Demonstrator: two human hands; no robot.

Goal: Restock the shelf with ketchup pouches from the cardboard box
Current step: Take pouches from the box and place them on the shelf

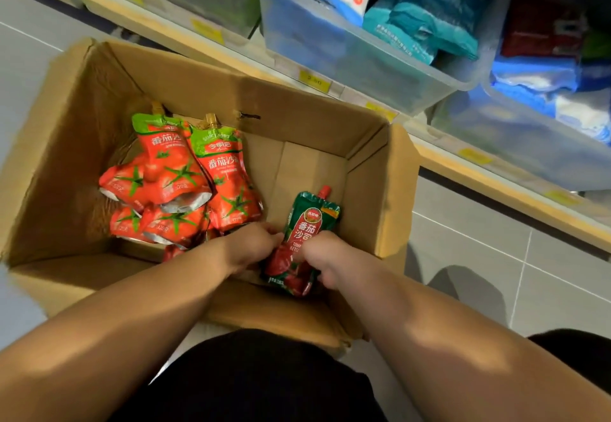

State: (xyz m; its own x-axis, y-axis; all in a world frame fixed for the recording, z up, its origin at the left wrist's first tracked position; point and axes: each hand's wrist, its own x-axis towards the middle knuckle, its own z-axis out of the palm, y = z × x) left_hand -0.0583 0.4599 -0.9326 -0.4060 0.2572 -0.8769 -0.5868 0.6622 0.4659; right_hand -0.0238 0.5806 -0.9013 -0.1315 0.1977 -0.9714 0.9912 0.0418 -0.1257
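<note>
An open cardboard box (pixel 185 91) stands on the floor below me. Several red and light-green ketchup pouches (pixel 211 170) with spouts lie heaped in its left half. A dark-green ketchup pouch (pixel 305 223) with a red cap lies at the box's right front. Both my hands are down inside the box on that pouch. My left hand (pixel 253 246) touches its left edge, fingers curled toward it. My right hand (pixel 322 256) grips the pouch's lower right part. The pouch's bottom end sticks out under my right hand.
A wooden shelf edge (pixel 330 86) with yellow price tags runs diagonally behind the box. On it stand clear plastic bins (pixel 363 54) holding blue, white and teal bags. Grey floor tiles (pixel 479 256) lie to the right. My dark-clothed knees are at the bottom.
</note>
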